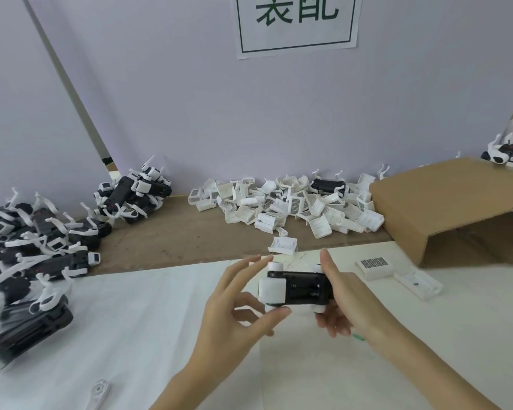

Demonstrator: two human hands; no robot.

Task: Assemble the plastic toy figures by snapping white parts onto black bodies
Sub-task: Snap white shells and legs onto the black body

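Observation:
I hold a black toy body [305,288] above the white table sheet, a little right of the middle. A white cap [272,289] sits on its left end, and small white round parts show at its corners. My left hand [237,306] pinches the white cap end between thumb below and fingertips above. From the right, my right hand [347,303] grips the black body, its thumb up along the near end and its fingers curled underneath.
A heap of loose white parts [290,205] lies against the back wall. Assembled black-and-white figures are piled at the left [33,261] and back left [137,196]. An open cardboard box [444,208] stands at the right. Single white parts [373,266] lie near the box.

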